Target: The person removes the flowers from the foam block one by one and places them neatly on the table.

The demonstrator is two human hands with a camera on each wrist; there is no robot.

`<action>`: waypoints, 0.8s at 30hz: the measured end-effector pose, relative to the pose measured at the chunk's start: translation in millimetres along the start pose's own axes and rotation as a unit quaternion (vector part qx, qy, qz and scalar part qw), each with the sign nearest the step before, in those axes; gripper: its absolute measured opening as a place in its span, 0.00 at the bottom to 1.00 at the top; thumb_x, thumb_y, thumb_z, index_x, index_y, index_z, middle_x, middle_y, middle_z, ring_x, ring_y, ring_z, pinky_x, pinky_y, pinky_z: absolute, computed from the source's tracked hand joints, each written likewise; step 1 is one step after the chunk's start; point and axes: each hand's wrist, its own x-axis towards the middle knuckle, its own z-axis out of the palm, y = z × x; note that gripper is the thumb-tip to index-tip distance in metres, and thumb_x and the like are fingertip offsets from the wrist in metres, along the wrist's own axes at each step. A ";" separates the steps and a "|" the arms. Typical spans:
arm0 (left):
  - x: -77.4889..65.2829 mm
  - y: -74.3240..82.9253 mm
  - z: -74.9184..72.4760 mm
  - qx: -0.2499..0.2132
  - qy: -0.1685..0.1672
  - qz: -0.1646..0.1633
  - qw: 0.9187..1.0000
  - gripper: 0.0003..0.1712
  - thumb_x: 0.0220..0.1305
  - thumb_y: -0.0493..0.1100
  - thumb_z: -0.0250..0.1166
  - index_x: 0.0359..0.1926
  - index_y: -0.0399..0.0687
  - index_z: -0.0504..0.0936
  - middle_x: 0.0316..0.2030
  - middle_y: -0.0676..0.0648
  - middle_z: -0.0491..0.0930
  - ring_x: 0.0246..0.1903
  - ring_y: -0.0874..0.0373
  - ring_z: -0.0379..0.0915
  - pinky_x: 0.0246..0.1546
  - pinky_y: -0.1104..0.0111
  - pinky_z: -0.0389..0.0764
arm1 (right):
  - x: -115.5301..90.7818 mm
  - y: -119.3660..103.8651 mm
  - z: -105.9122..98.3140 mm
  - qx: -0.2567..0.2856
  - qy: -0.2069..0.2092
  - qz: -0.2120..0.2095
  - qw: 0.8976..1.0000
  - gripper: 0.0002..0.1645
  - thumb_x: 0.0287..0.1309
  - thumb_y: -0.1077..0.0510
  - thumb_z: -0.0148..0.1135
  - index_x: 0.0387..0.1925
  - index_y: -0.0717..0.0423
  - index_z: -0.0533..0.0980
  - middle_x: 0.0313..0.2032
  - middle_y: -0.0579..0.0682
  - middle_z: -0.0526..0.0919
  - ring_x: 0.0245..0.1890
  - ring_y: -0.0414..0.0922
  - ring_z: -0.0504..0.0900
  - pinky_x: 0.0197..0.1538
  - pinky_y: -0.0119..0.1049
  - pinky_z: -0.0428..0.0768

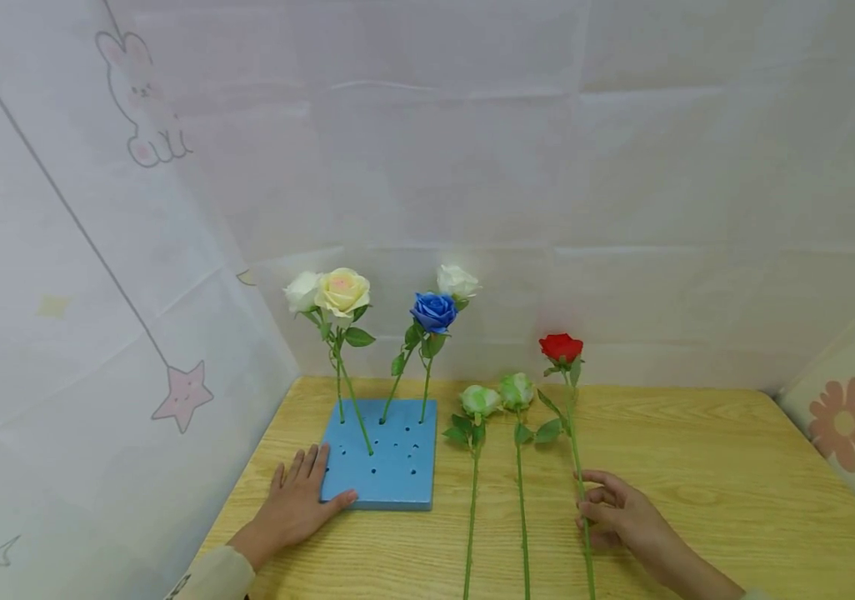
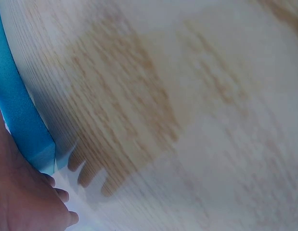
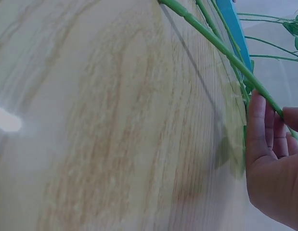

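Observation:
My left hand (image 1: 294, 500) rests at the left front corner of a blue perforated board (image 1: 390, 490), fingers straight along its side and thumb on the front edge. In the left wrist view that hand (image 2: 23, 192) lies against the board's side (image 2: 21, 101). A white rose (image 1: 302, 293), a cream rose (image 1: 342, 292), a blue rose (image 1: 435, 312) and another white rose (image 1: 458, 281) stand in the board's holes. At right, my right hand (image 1: 626, 515) pinches the stem of a red rose (image 1: 561, 347) between thumb and fingers. In the right wrist view the green stem (image 3: 221, 45) slants above the tabletop.
Two pale green roses, one (image 1: 481, 400) left and one (image 1: 517, 390) right, lie on the wooden table (image 1: 712, 450) between the board and the red rose, stems toward the front edge. A patterned cloth (image 1: 622, 208) hangs behind and at both sides.

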 end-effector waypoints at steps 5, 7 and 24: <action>-0.3 0.2 0.1 -0.001 0.001 -0.001 1.000 0.62 0.65 0.80 0.50 0.81 0.41 0.45 0.78 0.32 0.47 0.77 0.30 0.40 0.69 0.30 0.38 | 1.0 3.5 -2.4 0.007 -0.009 -0.001 1.000 0.44 0.72 0.56 0.60 0.75 0.71 0.47 0.47 0.53 0.75 0.45 0.50 0.84 0.47 0.45 0.86; -0.2 -0.2 0.6 0.002 0.002 -0.001 1.000 0.62 0.65 0.80 0.50 0.81 0.41 0.45 0.78 0.33 0.48 0.76 0.30 0.40 0.69 0.30 0.38 | 1.8 4.6 -3.3 0.008 -0.009 0.000 1.000 0.44 0.72 0.56 0.59 0.75 0.72 0.47 0.47 0.53 0.75 0.45 0.50 0.85 0.47 0.46 0.86; 0.1 -1.9 3.2 0.000 0.010 0.003 1.000 0.62 0.65 0.80 0.50 0.81 0.42 0.45 0.78 0.33 0.48 0.76 0.30 0.40 0.69 0.30 0.38 | 8.1 10.8 -6.3 0.016 0.002 0.035 0.999 0.45 0.71 0.56 0.61 0.74 0.73 0.48 0.48 0.56 0.78 0.46 0.51 0.85 0.46 0.49 0.86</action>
